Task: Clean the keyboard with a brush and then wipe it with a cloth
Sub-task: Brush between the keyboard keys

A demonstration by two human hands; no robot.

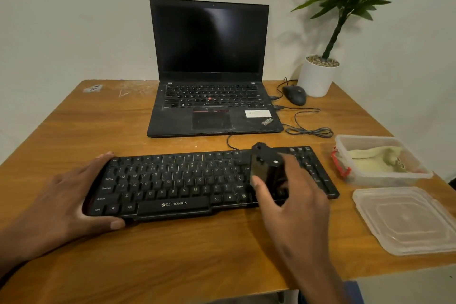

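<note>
A black keyboard (197,182) marked ZEBRONICS is seen lying flat on a wooden table (172,249), just in front of an open black laptop (212,76) whose screen is dark. The left end of the keyboard is gripped by the left hand (66,195): the thumb is curled along the near edge, the fingers are wrapped over the far corner. A black brush (267,168) is held by the right hand (293,195) over the right part of the key field, near the Enter and Shift keys; thumb and fingers are curled round its body, which is blurred, so contact with the keys cannot be told. The bristles are not made out. To the right of the keyboard, a clear plastic container (385,175) is noted, with a pale yellow cloth (375,154) lying inside and a red item at its left wall. Its clear lid (407,219) is laid flat on the table, nearer the front edge. A black mouse (294,95) and a white potted plant (318,76) are placed at the far right corner, with a cable (311,131) looped beside the laptop.
</note>
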